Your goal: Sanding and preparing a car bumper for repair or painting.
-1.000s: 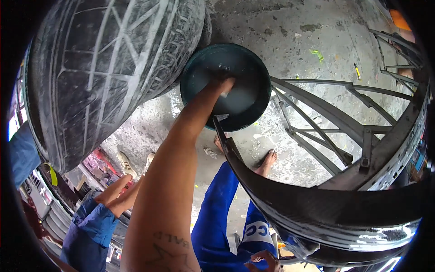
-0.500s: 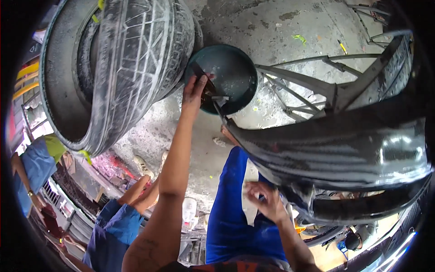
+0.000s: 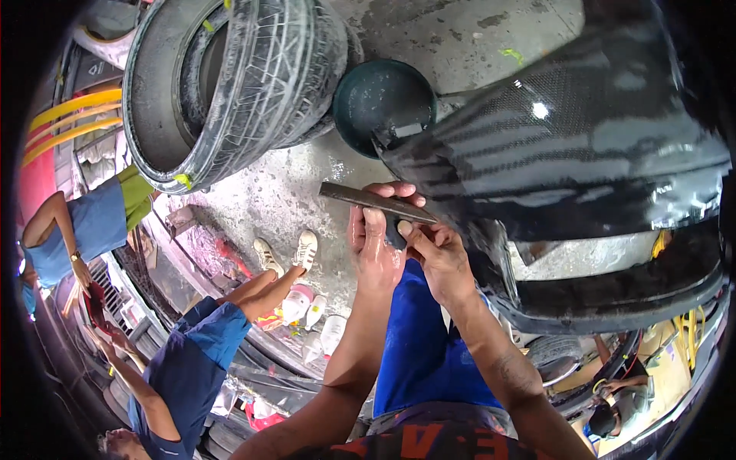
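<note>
My left hand [image 3: 376,238], wet and closed, grips a long thin dark strip [image 3: 345,193] that looks like sandpaper folded flat. Its free end sticks out to the left. My right hand [image 3: 441,261] is closed at the other end, thumb and fingers pinching the strip and a dark flap hanging below it. Just right of my hands, a glossy black car bumper [image 3: 552,165] spreads across the right side. Beyond them on the floor stands a dark green basin [image 3: 379,88] holding some liquid; a small pale block [image 3: 408,130] shows near its rim.
Tyres [image 3: 268,84] stand at the upper left, touching the basin. A person in blue shorts [image 3: 218,330] is at the lower left, and a second person [image 3: 80,222] is farther left. Another person [image 3: 613,406] is at the lower right. White bottles [image 3: 314,310] stand beside shoes.
My left hand has come back from over the basin with the dark strip. My right hand has risen from my lap to meet it. The view has shifted, showing the bumper nearer.
</note>
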Available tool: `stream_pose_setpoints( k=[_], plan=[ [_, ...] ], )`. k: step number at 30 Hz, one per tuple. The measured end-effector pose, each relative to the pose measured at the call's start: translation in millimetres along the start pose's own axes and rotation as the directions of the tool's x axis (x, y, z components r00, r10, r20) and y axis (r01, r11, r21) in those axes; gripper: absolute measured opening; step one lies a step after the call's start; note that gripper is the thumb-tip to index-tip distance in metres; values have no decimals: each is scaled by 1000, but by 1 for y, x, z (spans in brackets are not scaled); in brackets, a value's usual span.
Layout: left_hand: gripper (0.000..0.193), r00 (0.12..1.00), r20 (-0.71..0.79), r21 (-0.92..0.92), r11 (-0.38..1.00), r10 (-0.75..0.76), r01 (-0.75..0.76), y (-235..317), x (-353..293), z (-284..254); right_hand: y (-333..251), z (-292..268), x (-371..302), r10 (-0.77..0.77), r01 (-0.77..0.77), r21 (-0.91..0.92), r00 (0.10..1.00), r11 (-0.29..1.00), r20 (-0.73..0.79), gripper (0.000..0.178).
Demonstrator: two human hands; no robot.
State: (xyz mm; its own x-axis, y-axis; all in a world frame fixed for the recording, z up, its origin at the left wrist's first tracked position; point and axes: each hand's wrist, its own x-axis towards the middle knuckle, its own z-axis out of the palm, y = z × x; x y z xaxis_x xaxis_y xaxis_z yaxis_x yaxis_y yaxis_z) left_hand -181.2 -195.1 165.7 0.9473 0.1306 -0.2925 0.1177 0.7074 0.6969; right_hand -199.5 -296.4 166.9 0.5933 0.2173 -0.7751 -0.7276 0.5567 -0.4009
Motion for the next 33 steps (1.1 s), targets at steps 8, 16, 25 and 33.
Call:
stream_pose_setpoints(
  k=[8,16,25,33],
  plan=[
    [45,947,-243,97,977,210,-192,15,-35,-4,-13,-44,-67,-94,98,224,995,970,-27,11],
    [55,1000,-17,466,885,-5,12,45,-82,-4,-24,-79,-99,-254,244,-171,966,954,-38,24],
    [48,964,-81,313,911,-254,267,22,-108,1,-9,-104,-110,-247,214,-313,967,925,-68,25],
    [61,976,-79,497,841,-201,213,2,-117,19,-18,-107,-107,-131,139,108,988,984,-80,18]
  ],
)
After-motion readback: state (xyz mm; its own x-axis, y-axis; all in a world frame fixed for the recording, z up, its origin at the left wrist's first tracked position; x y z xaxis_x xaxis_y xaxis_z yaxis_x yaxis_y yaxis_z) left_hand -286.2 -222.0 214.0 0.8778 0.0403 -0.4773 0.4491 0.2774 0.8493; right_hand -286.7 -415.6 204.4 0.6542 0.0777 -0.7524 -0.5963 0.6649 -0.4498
